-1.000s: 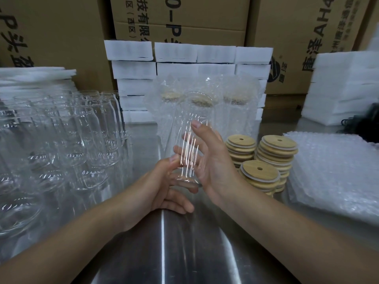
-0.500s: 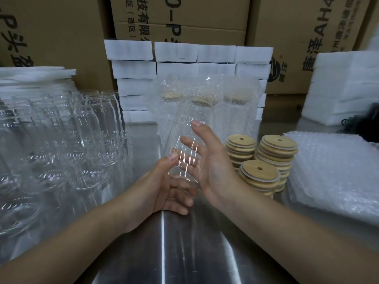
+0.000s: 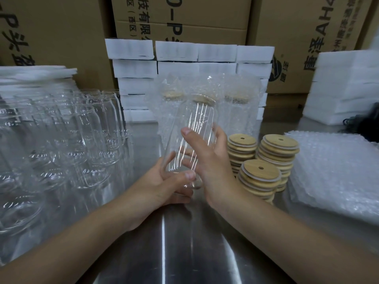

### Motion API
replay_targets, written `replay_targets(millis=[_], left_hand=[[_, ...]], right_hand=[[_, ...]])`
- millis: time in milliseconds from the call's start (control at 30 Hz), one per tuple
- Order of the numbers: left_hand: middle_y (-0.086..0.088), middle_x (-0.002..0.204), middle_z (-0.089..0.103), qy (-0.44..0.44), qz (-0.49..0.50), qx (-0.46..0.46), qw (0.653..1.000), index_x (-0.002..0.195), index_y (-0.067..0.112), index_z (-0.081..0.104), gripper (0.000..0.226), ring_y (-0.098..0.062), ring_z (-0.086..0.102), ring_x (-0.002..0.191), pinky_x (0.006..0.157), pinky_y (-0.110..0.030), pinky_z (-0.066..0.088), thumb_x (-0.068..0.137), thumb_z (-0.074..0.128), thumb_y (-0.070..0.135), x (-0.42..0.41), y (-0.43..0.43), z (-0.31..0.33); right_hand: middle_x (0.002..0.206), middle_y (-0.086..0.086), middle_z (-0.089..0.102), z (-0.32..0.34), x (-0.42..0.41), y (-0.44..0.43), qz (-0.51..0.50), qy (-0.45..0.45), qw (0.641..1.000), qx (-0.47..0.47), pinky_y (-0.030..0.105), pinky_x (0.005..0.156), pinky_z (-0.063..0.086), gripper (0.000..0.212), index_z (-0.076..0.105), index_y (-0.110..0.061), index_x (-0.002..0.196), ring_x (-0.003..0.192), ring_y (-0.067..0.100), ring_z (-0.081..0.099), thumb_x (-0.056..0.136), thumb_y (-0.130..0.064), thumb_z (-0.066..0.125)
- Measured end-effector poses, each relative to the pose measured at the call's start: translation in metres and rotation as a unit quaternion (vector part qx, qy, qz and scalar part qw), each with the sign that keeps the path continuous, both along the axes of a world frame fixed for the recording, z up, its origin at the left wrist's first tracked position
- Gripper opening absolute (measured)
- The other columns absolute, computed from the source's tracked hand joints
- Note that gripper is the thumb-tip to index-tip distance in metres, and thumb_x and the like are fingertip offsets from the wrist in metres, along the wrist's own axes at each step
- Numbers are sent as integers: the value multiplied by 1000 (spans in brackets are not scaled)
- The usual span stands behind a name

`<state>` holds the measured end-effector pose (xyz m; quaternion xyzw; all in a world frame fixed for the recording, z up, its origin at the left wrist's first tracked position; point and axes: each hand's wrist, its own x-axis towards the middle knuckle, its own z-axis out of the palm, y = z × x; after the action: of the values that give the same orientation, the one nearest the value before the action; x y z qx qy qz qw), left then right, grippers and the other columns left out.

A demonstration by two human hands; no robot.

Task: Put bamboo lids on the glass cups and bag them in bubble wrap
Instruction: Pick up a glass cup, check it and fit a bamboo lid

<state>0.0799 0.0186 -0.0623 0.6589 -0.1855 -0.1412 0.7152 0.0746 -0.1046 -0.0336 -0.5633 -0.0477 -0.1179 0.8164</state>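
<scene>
A clear glass cup (image 3: 192, 138) is held tilted above the steel table, with no lid on it. My left hand (image 3: 164, 185) grips its lower end, thumb across the front. My right hand (image 3: 209, 160) holds its side, thumb on the near face and fingers behind. Three stacks of bamboo lids (image 3: 260, 173) stand just right of my right hand. Behind the cup stand three lidded cups in bubble wrap bags (image 3: 207, 105). A pile of flat bubble wrap bags (image 3: 336, 177) lies at the far right.
Several bare glass cups (image 3: 61, 140) crowd the left side of the steel table (image 3: 164, 253). White foam blocks (image 3: 184, 58) are stacked at the back and at the right (image 3: 344, 89). Cardboard boxes (image 3: 184, 17) form the rear wall.
The cup has been lifted and tilted higher between both hands. My right thumb now lies on its near face and my left thumb has closed across its base.
</scene>
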Motion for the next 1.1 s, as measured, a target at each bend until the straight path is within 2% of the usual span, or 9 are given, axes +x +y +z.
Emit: replay_targets(millis=[100,200,267,367,500,667,800,967,1100], left_hand=[[-12,94,72,-8,-5,3,1000,149,34,23,113,-18,68,76,75,-35,57,53,82,33,-4,0,3],[-17,108,70,-4,-7,-8,1000,148,29,30,110,-27,70,95,93,-49,53,52,85,22,-6,1,4],[-22,117,65,-1,-8,-12,1000,145,30,35,106,-34,67,105,99,-57,48,52,86,18,-8,2,6],[-24,124,61,6,-3,-23,1000,144,28,38,103,-36,65,108,100,-58,47,52,85,15,-7,1,6],[-20,113,67,17,14,-35,999,141,16,41,102,-34,67,97,101,-56,47,49,84,20,-7,-1,5],[-19,109,70,16,8,-22,1000,137,14,43,93,-30,65,95,97,-48,52,53,82,26,-7,1,7],[-13,101,70,14,-11,-13,1000,132,19,48,84,-26,63,86,81,-38,58,55,80,28,-8,2,7],[-2,87,69,12,-20,11,1000,130,19,51,82,-15,61,66,72,-35,56,54,79,33,-7,4,10],[-10,90,65,25,-11,31,999,125,15,53,82,-17,57,60,61,-29,53,51,78,38,-8,6,11]], right_hand=[[121,-12,54,-1,-2,-1,-24,-39,998,-43,37,94,52,82,26,-46,133,111,16,62,72,-40,80],[120,-12,52,-2,-3,-1,-36,-86,993,-69,15,70,54,80,27,-42,135,96,0,65,76,-30,80],[123,-11,50,-3,-3,0,-38,-99,992,-75,13,59,52,83,26,-40,138,99,1,63,76,-26,80],[124,-16,47,-4,-2,0,-50,-103,990,-78,20,62,57,85,24,-46,135,108,4,58,74,-29,81],[122,-20,47,-3,-1,-2,-60,-108,990,-67,5,60,48,86,25,-43,136,94,-15,58,73,-31,82],[120,-21,46,-4,0,-2,-54,-102,991,-70,7,56,48,90,24,-42,140,90,-18,56,73,-32,82],[119,-17,48,-3,0,0,-54,-101,991,-64,7,54,48,89,25,-38,141,100,-3,57,73,-27,82],[115,-17,49,-3,1,-1,-49,-97,992,-71,5,57,47,85,26,-42,135,87,-15,60,72,-29,82],[115,-15,52,-2,1,-1,-32,-87,993,-66,6,59,48,95,24,-37,143,86,-14,61,67,-35,82]])
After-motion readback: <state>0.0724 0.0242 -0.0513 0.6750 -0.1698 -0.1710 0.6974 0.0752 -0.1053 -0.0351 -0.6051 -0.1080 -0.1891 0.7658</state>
